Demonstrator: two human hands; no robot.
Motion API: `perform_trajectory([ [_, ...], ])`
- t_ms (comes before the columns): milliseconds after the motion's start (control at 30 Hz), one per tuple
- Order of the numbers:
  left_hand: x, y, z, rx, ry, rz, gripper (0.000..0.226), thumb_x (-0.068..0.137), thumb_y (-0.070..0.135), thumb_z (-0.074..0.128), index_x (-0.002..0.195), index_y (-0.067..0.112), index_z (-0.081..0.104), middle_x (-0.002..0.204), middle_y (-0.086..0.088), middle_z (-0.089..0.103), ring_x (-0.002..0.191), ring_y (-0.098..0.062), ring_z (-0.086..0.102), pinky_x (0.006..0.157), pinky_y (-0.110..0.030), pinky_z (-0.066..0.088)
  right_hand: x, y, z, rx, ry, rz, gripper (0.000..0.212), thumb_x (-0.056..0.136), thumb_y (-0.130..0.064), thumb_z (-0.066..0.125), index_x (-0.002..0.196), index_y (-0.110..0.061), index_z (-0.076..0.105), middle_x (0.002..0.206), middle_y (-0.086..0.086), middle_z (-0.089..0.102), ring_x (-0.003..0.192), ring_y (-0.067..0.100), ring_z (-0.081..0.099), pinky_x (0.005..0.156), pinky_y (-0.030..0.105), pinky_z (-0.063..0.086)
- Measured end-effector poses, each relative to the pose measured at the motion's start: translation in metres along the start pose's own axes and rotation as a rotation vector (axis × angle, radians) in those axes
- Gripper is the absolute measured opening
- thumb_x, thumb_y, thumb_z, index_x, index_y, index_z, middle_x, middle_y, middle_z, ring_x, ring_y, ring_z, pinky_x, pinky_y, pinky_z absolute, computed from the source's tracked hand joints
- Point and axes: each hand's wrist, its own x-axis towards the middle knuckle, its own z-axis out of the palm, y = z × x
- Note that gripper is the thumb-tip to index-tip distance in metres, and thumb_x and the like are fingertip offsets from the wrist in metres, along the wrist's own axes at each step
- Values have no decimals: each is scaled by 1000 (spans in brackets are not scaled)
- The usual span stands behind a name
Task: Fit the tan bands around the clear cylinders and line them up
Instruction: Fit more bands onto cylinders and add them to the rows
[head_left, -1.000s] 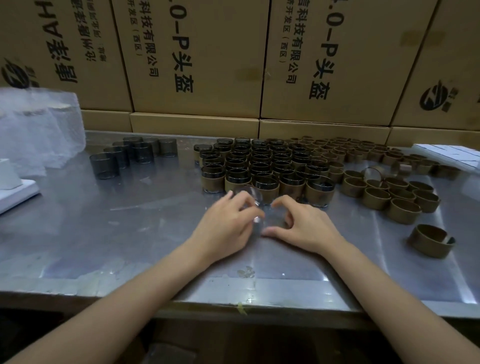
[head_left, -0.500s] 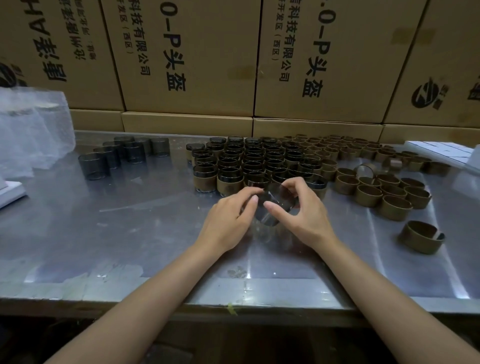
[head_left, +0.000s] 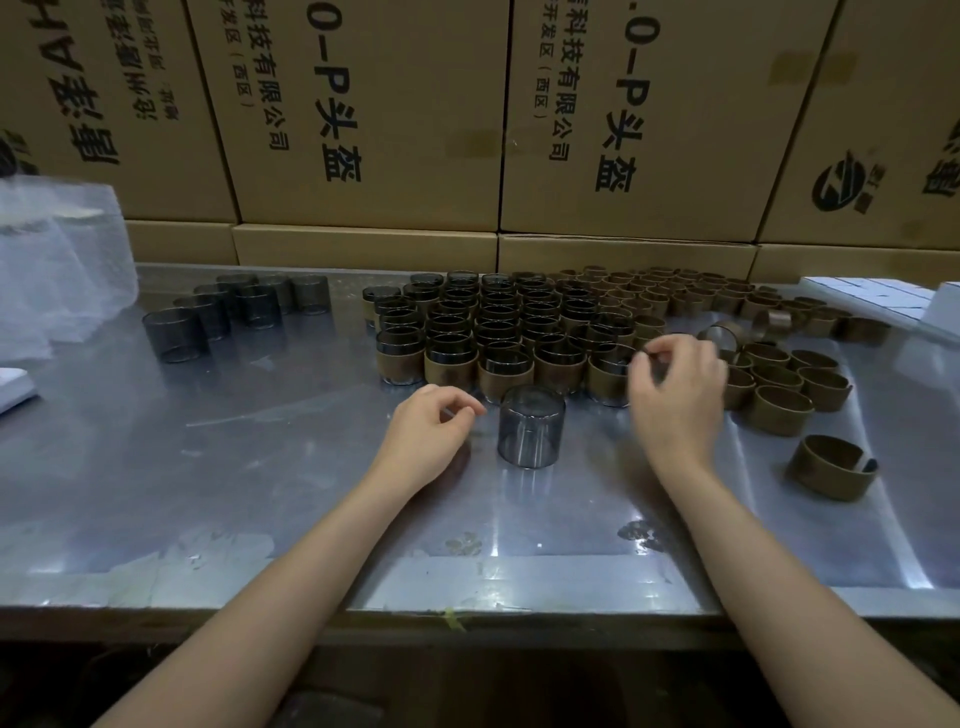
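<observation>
A bare clear cylinder (head_left: 531, 427) stands upright on the steel table (head_left: 260, 467), between my hands and touched by neither. My left hand (head_left: 430, 435) rests on the table just left of it, fingers loosely curled and holding nothing. My right hand (head_left: 675, 389) hovers to the right, fingers loosely curled, over the edge of the loose tan bands (head_left: 779, 379); nothing shows in its grip. Behind the cylinder stand rows of banded cylinders (head_left: 498, 338). More bare cylinders (head_left: 228, 312) stand at the far left.
One open tan band (head_left: 831, 466) lies alone at the right. A clear plastic bag (head_left: 57, 260) sits at the far left, a white tray (head_left: 872, 299) at the far right. Cardboard boxes (head_left: 467, 130) wall off the back of the table.
Both hands let go of the clear cylinder, which now stands upright on the table. My right hand has moved right and away toward the loose bands; my left has drawn back slightly.
</observation>
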Motion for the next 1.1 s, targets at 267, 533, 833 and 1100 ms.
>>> perform_trajectory([
  [267, 2, -2, 0, 4, -3, -9, 21, 94, 16, 54, 85, 29, 66, 100, 4, 59, 81, 0, 52, 73, -18, 35, 27, 41, 0, -315, -164, 456, 44, 91, -14, 54, 132, -6, 40, 143, 19, 33, 117, 43, 48, 94, 47, 40],
  [533, 2, 0, -2, -53, -5, -51, 22, 95, 16, 52, 84, 30, 66, 104, 0, 64, 88, -10, 55, 82, -25, 40, 26, 40, 1, -425, -188, 381, 32, 97, -16, 50, 128, -6, 51, 130, 18, 42, 120, 36, 41, 94, 47, 39],
  [833, 4, 0, -1, -61, 8, 6, 23, 94, 15, 54, 82, 32, 65, 99, 4, 62, 82, -3, 54, 69, -11, 37, 0, 1, -11, 128, 8, -40, 17, 95, -21, 53, 109, -12, 57, 106, -1, 44, 104, 17, 42, 84, 26, 31],
  [1100, 5, 1, -3, -188, 36, -10, 27, 92, 13, 57, 76, 33, 65, 81, 18, 62, 78, 1, 55, 73, -20, 39, -36, -41, 5, 288, -202, -416, 26, 89, -46, 50, 91, -22, 42, 83, -19, 37, 73, 3, 34, 69, 11, 32],
])
